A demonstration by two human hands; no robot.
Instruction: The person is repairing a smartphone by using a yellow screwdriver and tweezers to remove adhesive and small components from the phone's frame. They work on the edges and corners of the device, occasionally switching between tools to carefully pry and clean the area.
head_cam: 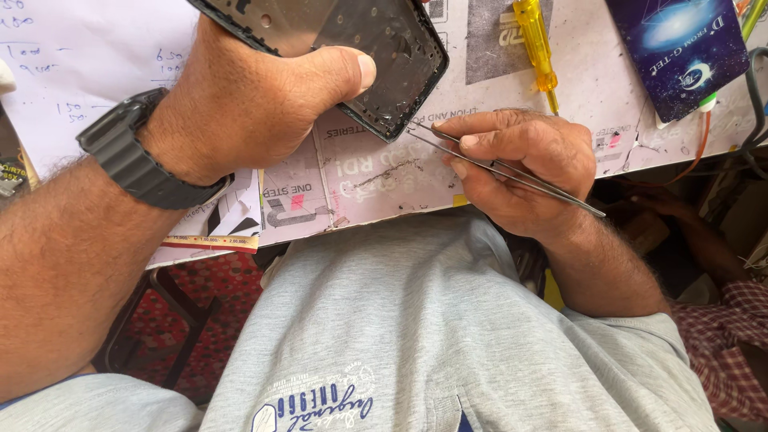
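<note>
Tweezers [504, 170] sit pinched in the right hand [520, 164], their long axis running from the wrist up-left, tips just beside the lower corner of the black phone frame [368, 56]. The left hand [248, 104] clamps that frame, thumb pressed on its inner face, tilted above the paper-covered tabletop [384, 180] near its front edge. The frame lies up-left of the tweezer tips, and the right hand is the nearer. A yellow screwdriver [536, 48] lies towards the far edge.
</note>
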